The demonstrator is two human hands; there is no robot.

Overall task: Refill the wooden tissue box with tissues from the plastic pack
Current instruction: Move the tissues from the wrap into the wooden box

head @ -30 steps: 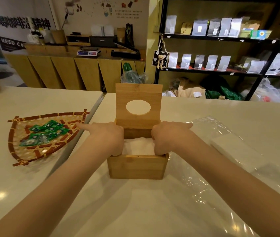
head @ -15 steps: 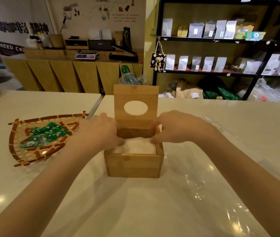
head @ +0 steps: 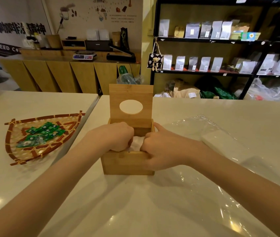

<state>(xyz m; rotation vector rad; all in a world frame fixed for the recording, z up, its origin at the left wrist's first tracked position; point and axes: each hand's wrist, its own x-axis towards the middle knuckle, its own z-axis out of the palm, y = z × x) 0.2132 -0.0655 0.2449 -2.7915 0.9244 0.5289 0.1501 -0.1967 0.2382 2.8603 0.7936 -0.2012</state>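
Note:
The wooden tissue box stands on the white table in front of me. Its lid, with an oval hole, is swung up and upright at the back. White tissues fill the inside. My left hand is curled into the box on the left, fingers down on the tissues. My right hand is curled over the front right corner, thumb along the right wall. The clear plastic pack, holding a flat white stack, lies to the right.
A woven bamboo tray with green sachets lies on the left, across the seam between two tables. Crinkled clear plastic spreads over the table's right side towards me. Shelves of pouches and a wooden counter stand behind.
Both hands have moved from the box's back corners to its middle and front and closed more tightly, fingers pushed down on the tissues.

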